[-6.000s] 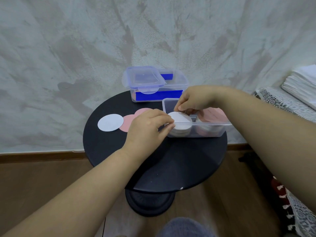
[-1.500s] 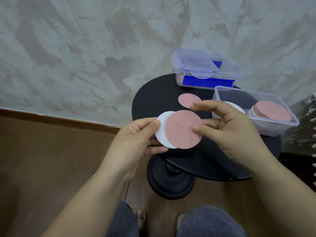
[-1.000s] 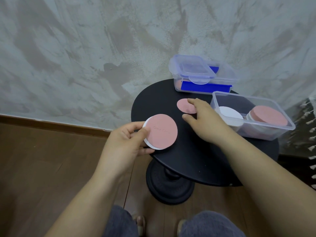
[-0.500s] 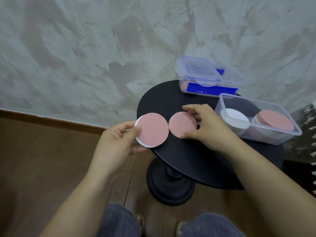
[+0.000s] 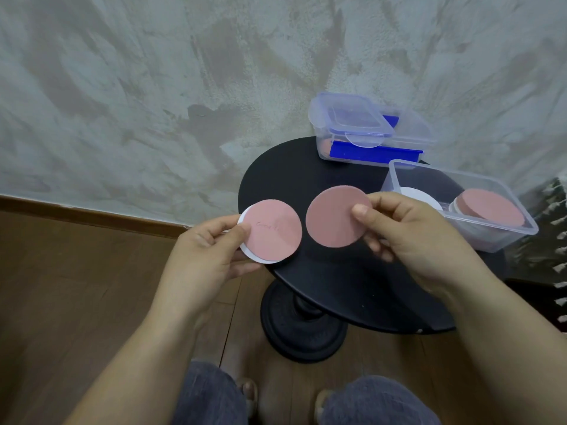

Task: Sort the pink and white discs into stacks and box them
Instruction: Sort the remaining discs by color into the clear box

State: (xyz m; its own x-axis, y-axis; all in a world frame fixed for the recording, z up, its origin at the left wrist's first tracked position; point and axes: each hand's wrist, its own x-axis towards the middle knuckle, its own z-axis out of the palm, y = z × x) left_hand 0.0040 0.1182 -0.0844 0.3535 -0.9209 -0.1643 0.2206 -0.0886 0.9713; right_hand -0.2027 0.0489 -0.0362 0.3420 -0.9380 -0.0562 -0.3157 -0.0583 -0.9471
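My left hand (image 5: 208,256) pinches two discs together at the table's left edge: a pink disc (image 5: 274,230) on top and a white disc (image 5: 250,256) showing as a rim behind it. My right hand (image 5: 408,237) pinches a second pink disc (image 5: 333,217) by its right edge, lifted above the black table (image 5: 331,280). The two held pink discs sit side by side, a small gap between them. The open clear box (image 5: 503,237) at the right holds a white stack (image 5: 420,199) and a pink-topped stack (image 5: 491,207).
A lidded clear container with blue clips (image 5: 365,133) stands at the table's back against the grey wall. The round table has a heavy black base (image 5: 302,329) on the wooden floor. My knees (image 5: 306,400) are at the bottom edge.
My right hand has picked the single pink disc off the table and raised it beside the pair in my left hand. Earlier, both hands were at the white stack in the box.
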